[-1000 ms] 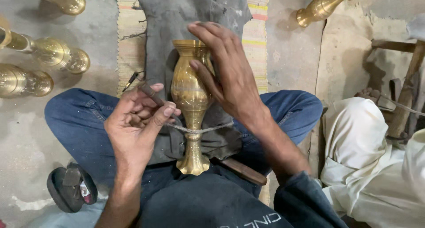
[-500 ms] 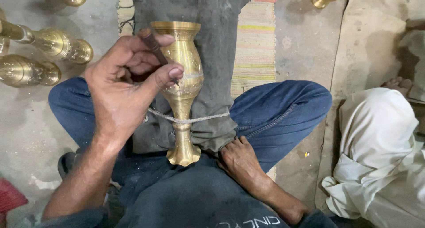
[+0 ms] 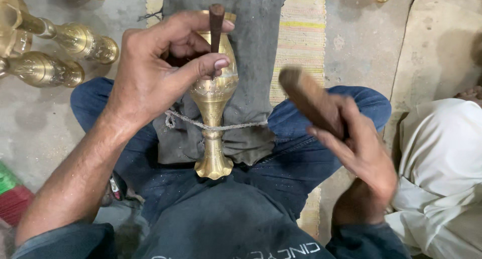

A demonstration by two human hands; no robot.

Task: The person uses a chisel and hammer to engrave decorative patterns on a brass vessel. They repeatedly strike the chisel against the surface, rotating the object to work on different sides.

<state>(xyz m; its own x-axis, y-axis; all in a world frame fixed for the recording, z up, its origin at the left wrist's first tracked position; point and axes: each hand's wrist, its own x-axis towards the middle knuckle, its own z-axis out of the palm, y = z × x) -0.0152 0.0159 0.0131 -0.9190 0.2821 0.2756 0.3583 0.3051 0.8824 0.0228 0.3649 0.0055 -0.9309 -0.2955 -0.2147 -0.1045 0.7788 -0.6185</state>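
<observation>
Two bare hands at work over one engraved brass vase (image 3: pixel 213 95). Left hand (image 3: pixel 155 73): grip closed around a short dark chisel-like punch (image 3: pixel 216 25), thumb and fingers pinching its shaft; the punch stands roughly upright, its lower end hidden behind the thumb at the vase's bulged body. Right hand (image 3: pixel 359 148): grip closed around a brown wooden mallet handle (image 3: pixel 311 100), which juts up and leftward out of the fist, blurred, well apart from the vase. Brass vase: directly under the left grip, lying lengthwise along a grey cloth-covered block (image 3: pixel 251 63), flared foot toward the person, mouth away; a thin cord (image 3: pixel 221 126) crosses its narrow neck just below the left grip and runs to either side over the cloth. Blue-jeaned legs (image 3: pixel 321 133) flank the block. Left of the left grip, on the concrete floor (image 3: pixel 361 43): several more brass vases (image 3: pixel 75 43) lying on their sides. Right of the right grip: another person's pale clothing (image 3: pixel 442 168). A striped mat (image 3: pixel 301 33) lies beyond the block.
</observation>
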